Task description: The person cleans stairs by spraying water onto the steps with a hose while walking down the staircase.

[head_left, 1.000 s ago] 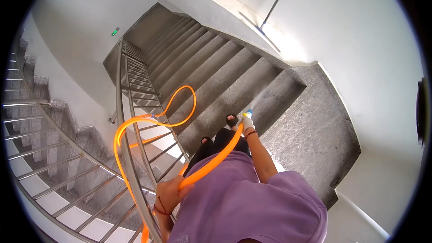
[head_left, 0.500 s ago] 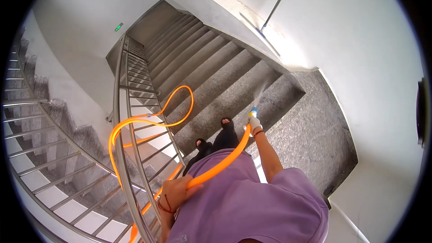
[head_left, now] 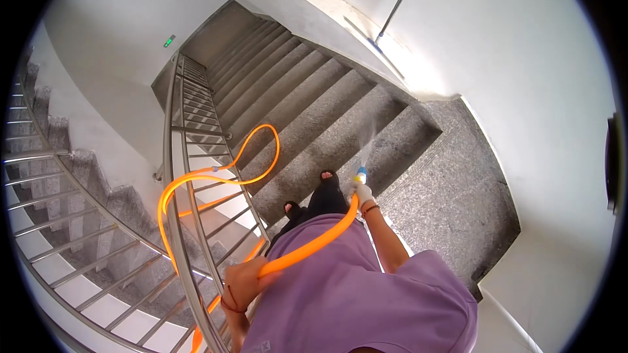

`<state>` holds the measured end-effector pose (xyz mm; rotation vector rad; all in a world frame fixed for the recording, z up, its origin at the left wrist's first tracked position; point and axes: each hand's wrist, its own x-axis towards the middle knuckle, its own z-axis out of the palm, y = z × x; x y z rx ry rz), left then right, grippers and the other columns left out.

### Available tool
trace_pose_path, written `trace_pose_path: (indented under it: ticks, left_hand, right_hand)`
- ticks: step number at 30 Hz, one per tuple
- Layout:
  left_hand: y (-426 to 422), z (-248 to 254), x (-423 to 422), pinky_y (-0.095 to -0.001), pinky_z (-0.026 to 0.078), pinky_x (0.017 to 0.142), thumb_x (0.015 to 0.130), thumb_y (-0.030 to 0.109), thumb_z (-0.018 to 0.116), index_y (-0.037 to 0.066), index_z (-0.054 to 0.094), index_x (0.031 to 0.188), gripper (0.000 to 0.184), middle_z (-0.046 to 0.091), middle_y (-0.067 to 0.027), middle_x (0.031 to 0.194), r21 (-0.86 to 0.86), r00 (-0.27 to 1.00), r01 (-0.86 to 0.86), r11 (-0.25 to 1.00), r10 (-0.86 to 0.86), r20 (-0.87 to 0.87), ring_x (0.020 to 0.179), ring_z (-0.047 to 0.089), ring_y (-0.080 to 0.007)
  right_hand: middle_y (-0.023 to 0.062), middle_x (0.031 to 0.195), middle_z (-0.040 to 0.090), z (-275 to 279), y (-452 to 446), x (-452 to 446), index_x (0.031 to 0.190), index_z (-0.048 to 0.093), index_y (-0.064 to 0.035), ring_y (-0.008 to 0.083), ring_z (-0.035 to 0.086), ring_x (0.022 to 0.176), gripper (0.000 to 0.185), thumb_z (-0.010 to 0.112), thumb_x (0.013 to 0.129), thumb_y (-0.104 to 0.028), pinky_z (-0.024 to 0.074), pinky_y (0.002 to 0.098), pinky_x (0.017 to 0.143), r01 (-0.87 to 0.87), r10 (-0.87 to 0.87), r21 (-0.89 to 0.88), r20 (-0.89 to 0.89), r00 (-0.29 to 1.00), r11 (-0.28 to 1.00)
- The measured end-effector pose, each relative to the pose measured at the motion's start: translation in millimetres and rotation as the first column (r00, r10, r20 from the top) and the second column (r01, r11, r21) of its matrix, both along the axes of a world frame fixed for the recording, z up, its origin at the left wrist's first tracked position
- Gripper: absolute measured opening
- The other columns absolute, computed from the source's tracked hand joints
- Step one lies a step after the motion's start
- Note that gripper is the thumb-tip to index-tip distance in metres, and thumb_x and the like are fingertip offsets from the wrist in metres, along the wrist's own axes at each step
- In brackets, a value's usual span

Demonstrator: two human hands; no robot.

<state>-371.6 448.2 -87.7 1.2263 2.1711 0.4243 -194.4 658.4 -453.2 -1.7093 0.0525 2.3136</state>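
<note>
An orange hose (head_left: 314, 243) runs across my front from one hand to the other. My left hand (head_left: 243, 284) is closed around it beside the metal railing. At the hose's far end, my right hand (head_left: 359, 193), in a whitish glove, is wrapped round a blue and yellow spray nozzle (head_left: 361, 174). A fine jet of water (head_left: 368, 140) leaves the nozzle toward the grey stair steps (head_left: 333, 117). Beyond my left hand the hose loops over the railing and hangs above the steps.
The metal railing (head_left: 178, 222) curves along the left, with another flight of stairs (head_left: 85, 183) beyond it. A long-handled tool (head_left: 392, 16) leans at the white wall, upper right. The landing (head_left: 451, 202) lies to my right. My feet in black sandals stand on a step.
Over the last second the nozzle has swung right, then back left, and its spray has shifted over the steps. My left hand has moved slightly, still holding the hose.
</note>
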Motion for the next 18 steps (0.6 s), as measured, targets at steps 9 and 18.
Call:
trace_pose_path:
  ticks: [9, 18]
  left_hand:
    - [6, -6, 3, -0.0300, 0.039, 0.043, 0.069, 0.039, 0.064, 0.011, 0.054, 0.066, 0.030, 0.054, -0.0051, 0.057, 0.031, 0.990, 0.123, 0.992, -0.121, -0.069, 0.050, 0.053, -0.0219]
    - [-28, 15, -10, -0.0316, 0.040, 0.045, 0.067, 0.038, 0.065, 0.008, 0.055, 0.068, 0.031, 0.053, -0.0069, 0.057, 0.025, 0.999, -0.053, 0.998, 0.053, -0.007, 0.050, 0.053, -0.0246]
  right_hand:
    - [0.0010, 0.054, 0.040, -32, 49, -6, 0.074, 0.043, -0.0096, 0.0131, 0.041, 0.040, 0.012, 0.048, 0.081, -0.018, 0.0370, 0.0286, 0.035, -0.115, 0.073, 0.215, 0.193, 0.979, 0.970]
    - [0.0036, 0.050, 0.041, 17, -17, -28, 0.079, 0.043, -0.0048, 0.0164, 0.042, 0.037, 0.011, 0.042, 0.082, -0.016, 0.0372, 0.0283, 0.036, -0.128, 0.129, 0.061, -0.021, 0.991, 0.990]
